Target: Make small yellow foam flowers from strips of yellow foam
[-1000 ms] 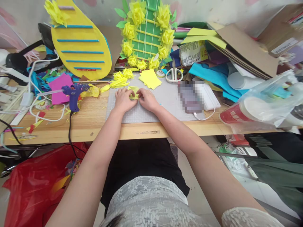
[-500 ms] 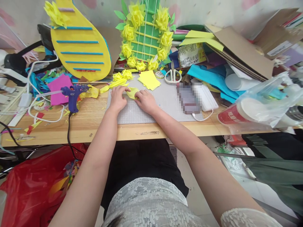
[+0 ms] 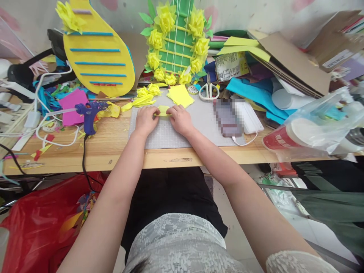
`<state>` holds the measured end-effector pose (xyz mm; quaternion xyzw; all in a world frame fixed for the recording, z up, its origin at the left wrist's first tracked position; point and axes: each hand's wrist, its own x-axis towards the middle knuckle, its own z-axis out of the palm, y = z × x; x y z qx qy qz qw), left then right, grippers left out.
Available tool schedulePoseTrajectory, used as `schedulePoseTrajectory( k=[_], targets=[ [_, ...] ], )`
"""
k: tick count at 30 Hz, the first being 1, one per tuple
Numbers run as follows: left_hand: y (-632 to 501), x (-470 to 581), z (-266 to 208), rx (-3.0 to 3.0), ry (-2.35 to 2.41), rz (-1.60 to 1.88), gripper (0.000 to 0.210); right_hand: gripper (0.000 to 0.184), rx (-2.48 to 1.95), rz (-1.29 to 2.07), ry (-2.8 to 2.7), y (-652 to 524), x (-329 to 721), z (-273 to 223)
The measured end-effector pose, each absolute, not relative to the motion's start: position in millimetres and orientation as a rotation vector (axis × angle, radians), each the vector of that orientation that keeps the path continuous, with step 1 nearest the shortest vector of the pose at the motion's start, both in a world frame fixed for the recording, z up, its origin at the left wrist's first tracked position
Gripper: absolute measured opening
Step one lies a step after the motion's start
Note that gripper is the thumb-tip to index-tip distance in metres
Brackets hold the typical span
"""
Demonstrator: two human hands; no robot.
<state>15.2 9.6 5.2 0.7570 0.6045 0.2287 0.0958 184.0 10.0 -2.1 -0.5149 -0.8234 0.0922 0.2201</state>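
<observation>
Pinkish blotches mark the pale wall (image 3: 241,17) behind your cluttered light wooden bench (image 3: 113,142). In the head view, a grey gridded cutting mat (image 3: 204,127) lies at the middle of the front edge, most likely to give you a flat, guarded surface. Over its left half, your left hand (image 3: 146,120) and right hand (image 3: 182,120) each pinch one end of a narrow yellow paper piece (image 3: 164,110), thumbs and fingertips closed on it. Gripping both ends seems meant to hold the middle straight and visible between your hands; whether it touches the mat, you cannot tell from here. Just beyond your right hand sits a stack of square yellow paper sheets (image 3: 181,94), apparently set there for an easy reach. White-handled scissors (image 3: 209,92) lie to its right, near the mat's far edge. On the bench's left part, a purple-blue glue gun (image 3: 89,118) points away from your hands, perhaps for safety. Toward the back edge stand a yellow pear-shaped board with blue bars (image 3: 98,56) and a green stringed board ringed by yellow paper flowers (image 3: 180,57), probably upright to save room.
</observation>
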Motion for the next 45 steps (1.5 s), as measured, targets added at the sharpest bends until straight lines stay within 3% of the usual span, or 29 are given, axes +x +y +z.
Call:
schedulePoseTrajectory(
  k=[15,23,30,38,45],
  targets=[
    [11.9,18.1,1.5,1.948,1.848,0.788,0.031,0.024,-1.568,0.559,-1.93,21.1,178.6,-15.5],
    [12.8,20.9,-2.4,1.908,1.96,0.813,0.032,0.031,-1.7,0.488,-1.994,14.6,170.6,-2.8],
    [11.5,24.8,0.8,1.904,2.007,0.778,0.031,0.026,-1.694,0.347,-2.059,14.5,168.0,-6.3],
    [9.5,26.5,0.1,2.036,1.976,0.74,0.014,0.028,-1.753,0.216,-2.165,14.6,165.1,-7.0],
    [9.4,31.3,-0.7,2.15,1.953,0.715,0.023,0.032,-1.742,0.106,-2.287,12.3,164.9,-5.5]
  ],
)
